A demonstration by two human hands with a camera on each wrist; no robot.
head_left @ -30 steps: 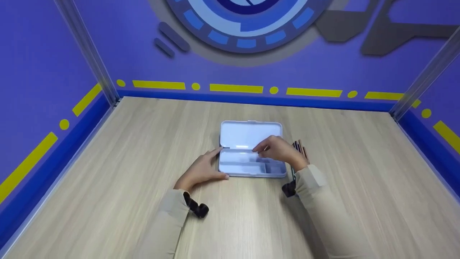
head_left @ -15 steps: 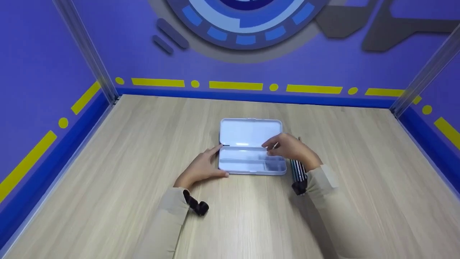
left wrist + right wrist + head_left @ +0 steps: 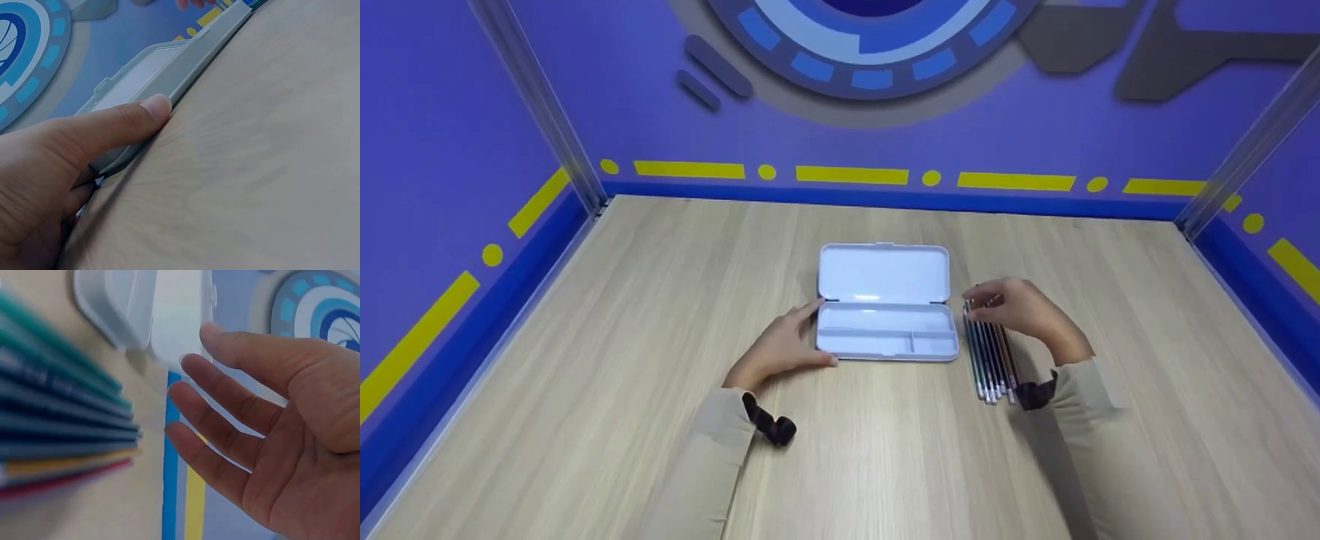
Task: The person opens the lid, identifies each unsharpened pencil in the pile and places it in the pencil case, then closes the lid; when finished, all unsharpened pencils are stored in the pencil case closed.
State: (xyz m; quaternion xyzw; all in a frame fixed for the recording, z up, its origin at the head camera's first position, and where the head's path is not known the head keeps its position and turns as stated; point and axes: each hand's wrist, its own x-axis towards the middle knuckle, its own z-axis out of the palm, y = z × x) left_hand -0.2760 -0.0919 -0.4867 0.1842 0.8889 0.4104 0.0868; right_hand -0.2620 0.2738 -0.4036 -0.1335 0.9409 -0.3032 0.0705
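A white pencil case (image 3: 883, 273) lies with its lid folded back on the wooden table, its lower tray split into compartments with bare floors. My left hand (image 3: 781, 352) holds it by the left end, thumb along the front wall and fingers at the hinge corner; in the left wrist view the thumb (image 3: 121, 125) presses that wall. To the right of the case lies a row of several pencils (image 3: 988, 364), teal, dark blue, orange and red in the right wrist view. Over their far ends hovers my right hand (image 3: 1020, 309), fingers loosely bent, nothing between them.
The wooden tabletop (image 3: 660, 300) runs back to a purple-blue panel wall (image 3: 855, 150) with yellow dashes. Side panels and metal corner posts enclose it left and right. Dark camera mounts sit on both wrists.
My right hand has moved right, from over the case's tray to above the pencils, uncovering the tray's right side. My left hand stays at the case.
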